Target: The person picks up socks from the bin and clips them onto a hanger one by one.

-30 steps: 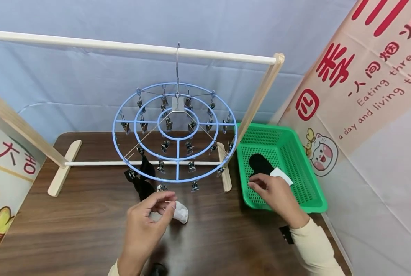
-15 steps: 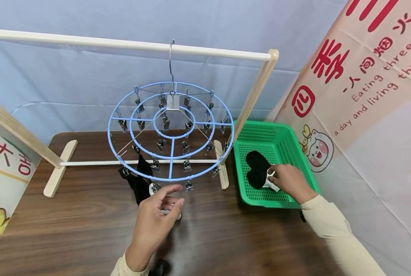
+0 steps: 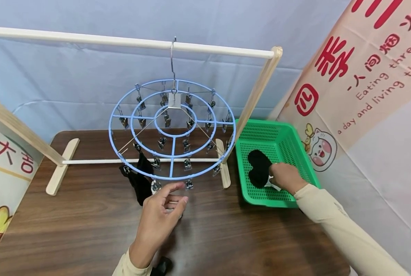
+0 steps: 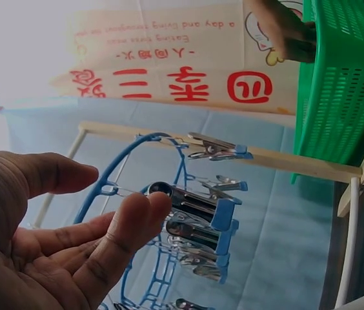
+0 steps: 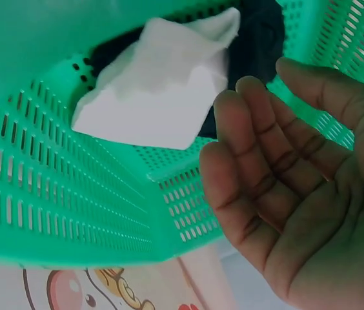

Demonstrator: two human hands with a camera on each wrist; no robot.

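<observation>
In the head view my right hand [image 3: 286, 177] reaches into the green basket [image 3: 251, 201], over a white sock [image 3: 271, 184] beside black socks [image 3: 259, 167]. The right wrist view shows that hand's thumb and fingers apart and loosely bent, close to the white sock [image 5: 162, 87]; nothing lies between them. My left hand [image 3: 158, 222] hovers under the front rim of a round blue clip hanger [image 3: 172, 178], its thumb and index finger parted. The left wrist view has it near a metal clip [image 4: 195, 203]; it holds nothing. Black socks [image 3: 140, 184] hang from the hanger's left front clips.
The hanger hooks onto a white rod [image 3: 105, 40] of a wooden rack [image 3: 258, 96]. Partly behind my left hand hangs a white sock [image 3: 156, 186]. A small black object [image 3: 162, 265] lies at the table's [image 3: 81, 230] near edge. A printed cloth [image 3: 370, 115] stands on the right.
My right hand has moved rightward and down to the white sock in the basket, and the socks there have shifted. My left hand has drifted slightly right, staying unclosed.
</observation>
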